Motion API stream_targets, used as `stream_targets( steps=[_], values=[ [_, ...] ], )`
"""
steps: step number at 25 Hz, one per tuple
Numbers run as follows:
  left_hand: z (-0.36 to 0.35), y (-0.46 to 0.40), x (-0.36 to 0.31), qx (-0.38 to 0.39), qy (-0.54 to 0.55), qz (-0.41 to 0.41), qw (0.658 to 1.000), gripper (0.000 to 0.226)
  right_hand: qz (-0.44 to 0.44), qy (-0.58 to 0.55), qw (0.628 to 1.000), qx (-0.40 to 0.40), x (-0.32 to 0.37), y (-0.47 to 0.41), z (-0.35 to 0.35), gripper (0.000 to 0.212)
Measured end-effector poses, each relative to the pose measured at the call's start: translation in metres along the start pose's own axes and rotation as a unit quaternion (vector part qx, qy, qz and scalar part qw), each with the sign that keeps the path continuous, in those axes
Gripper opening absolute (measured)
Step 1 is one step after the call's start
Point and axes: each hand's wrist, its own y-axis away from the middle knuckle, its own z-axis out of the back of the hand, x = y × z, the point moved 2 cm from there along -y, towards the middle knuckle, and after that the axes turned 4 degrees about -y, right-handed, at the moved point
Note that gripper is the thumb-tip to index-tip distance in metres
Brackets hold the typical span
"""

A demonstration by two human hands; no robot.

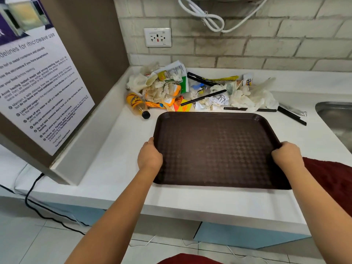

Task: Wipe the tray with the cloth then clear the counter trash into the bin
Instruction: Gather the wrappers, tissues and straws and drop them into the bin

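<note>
A dark brown tray lies flat on the white counter in front of me. My left hand grips its left edge and my right hand grips its right edge, fingers curled over the rim. A dark red cloth lies on the counter just right of the tray, partly behind my right arm. Behind the tray is a heap of trash: crumpled tissues, wrappers, black straws and a small yellow bottle lying on its side. No bin is in view.
A slanted panel with a microwave-use poster stands at the left. A steel sink is at the right edge. A wall socket and a white cable hang on the brick wall. A black cord runs down to the floor.
</note>
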Motion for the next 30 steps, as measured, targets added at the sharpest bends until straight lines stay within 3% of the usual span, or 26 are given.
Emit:
stream_targets(
  steps=[6,14,19,24,27,30],
  values=[
    [0.04,0.001,0.025,-0.077,0.035,0.017,0.996,0.057,0.052,-0.054,0.996,-0.044,0.015,0.03,0.01,0.014],
    [0.084,0.013,0.095,-0.131,-0.07,0.105,0.983,0.053,0.097,-0.103,0.989,0.033,0.051,0.084,-0.03,0.022],
    [0.082,0.006,0.115,-0.126,-0.081,0.119,0.982,0.05,0.096,-0.042,0.993,0.05,0.057,0.101,-0.053,0.022],
    [0.066,-0.008,0.121,-0.103,-0.099,0.071,0.987,0.049,0.097,0.035,0.994,0.026,0.06,0.105,-0.073,0.017],
    [0.051,-0.009,0.115,-0.113,-0.136,-0.015,0.984,0.046,0.098,0.029,0.995,0.014,0.066,0.11,-0.081,0.013],
    [0.04,-0.017,0.109,-0.06,-0.091,-0.071,0.992,0.043,0.104,0.025,0.994,0.009,0.071,0.113,-0.085,0.011]
  ],
)
